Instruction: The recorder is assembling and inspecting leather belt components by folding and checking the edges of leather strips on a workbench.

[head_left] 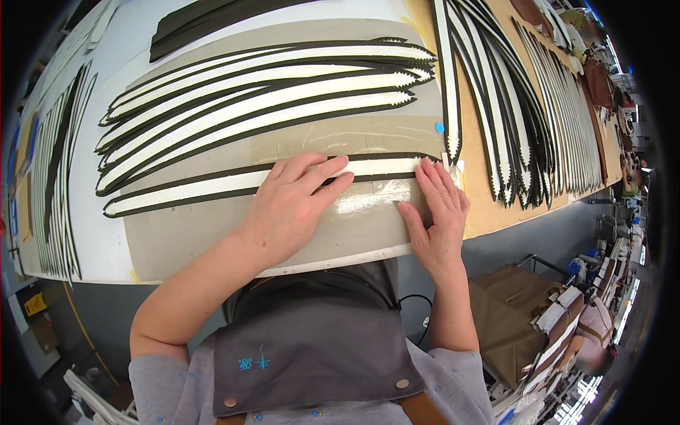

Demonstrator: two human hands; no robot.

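A long black strip with a white band down its middle (pixel 205 190) lies across the grey mat in front of me. My left hand (pixel 292 207) rests on its middle, fingers stretched out over the white band. On its right end lies my right hand (pixel 440 216), with the fingers extended and the thumb apart; the fingers partly cover that end. Beyond my hands, several similar strips (pixel 262 106) with jagged right ends lie in an overlapping pile. A small blue disc (pixel 439 128) sits beyond my right fingertips.
The grey mat (pixel 212 244) lies on a white table (pixel 95 248). More black-and-white strips (pixel 496 106) hang over a brown board at the right. Folded black material (pixel 212 25) lies at the back, and narrow strips (pixel 57 184) at far left. A person (pixel 593 329) sits at lower right.
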